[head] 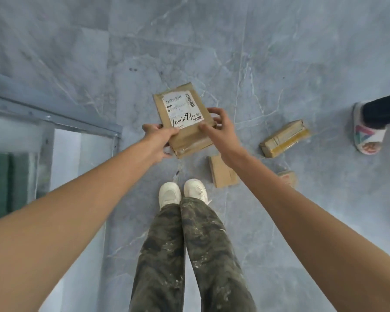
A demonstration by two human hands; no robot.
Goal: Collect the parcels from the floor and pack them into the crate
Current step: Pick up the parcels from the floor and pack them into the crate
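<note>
**Labelled parcel (185, 122) held in both hands at mid-frame, three more parcels lying on the floor (279, 52)**

The left hand (160, 140) curls round the parcel's lower left edge. The right hand (216, 129) pinches its right edge, thumb on top. Gripped only at the near end, the parcel could tip away and drop. A careless step could land on the plain parcel (223, 172) beside the shoes. The yellow-taped parcel (284, 138) and small parcel (287, 177) lie right of centre, near a slippered foot (367, 134). No crate can be made out.
</note>
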